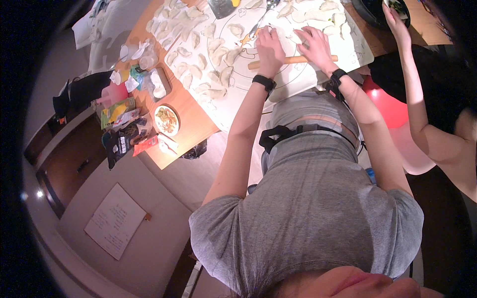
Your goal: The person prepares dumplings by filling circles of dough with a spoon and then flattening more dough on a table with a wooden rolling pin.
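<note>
My left hand rests over a white dough mat with printed line drawings, fingers bent down and thumb hidden. Beside it is my right hand, its thumb and fingers apart near something pale, perhaps dough, that blends into the bright mat. A wooden rolling pin lies crosswise beneath both hands, near the wrists; neither hand wraps around it. Just beyond my left fingers is a metal spoon. Many folded dumplings cover the mat's left side, and others lie at its far right.
Another person's arm at the right holds a bowl above a dark pan. On the wooden table's left stand a plate of food, plastic cups and food packets. A red balloon is below the right edge.
</note>
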A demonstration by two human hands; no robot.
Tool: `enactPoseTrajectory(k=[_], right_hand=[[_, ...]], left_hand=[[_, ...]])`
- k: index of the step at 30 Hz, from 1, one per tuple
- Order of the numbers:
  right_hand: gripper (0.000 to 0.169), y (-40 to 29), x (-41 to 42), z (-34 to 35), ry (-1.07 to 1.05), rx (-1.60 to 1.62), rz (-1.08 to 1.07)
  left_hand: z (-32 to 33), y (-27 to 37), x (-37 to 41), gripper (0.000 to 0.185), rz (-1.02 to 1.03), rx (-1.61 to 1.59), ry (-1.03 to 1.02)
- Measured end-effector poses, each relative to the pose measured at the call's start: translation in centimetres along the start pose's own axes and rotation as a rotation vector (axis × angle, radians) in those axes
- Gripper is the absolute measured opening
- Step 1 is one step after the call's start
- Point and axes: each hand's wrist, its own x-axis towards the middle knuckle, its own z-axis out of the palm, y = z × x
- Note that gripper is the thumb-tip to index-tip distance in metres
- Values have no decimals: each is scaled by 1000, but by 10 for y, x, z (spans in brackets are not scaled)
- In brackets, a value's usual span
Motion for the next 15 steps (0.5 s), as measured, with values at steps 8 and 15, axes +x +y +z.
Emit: enactPoseTrajectory(k=[8,15], right_hand=[[45,-5,-19,-5,-56,0,69],[43,-2,-22,1,-42,-93,36]], left_hand=[[7,33,-7,26,-132,-224,-152],[4,44,-9,46,-119,-95,-290]])
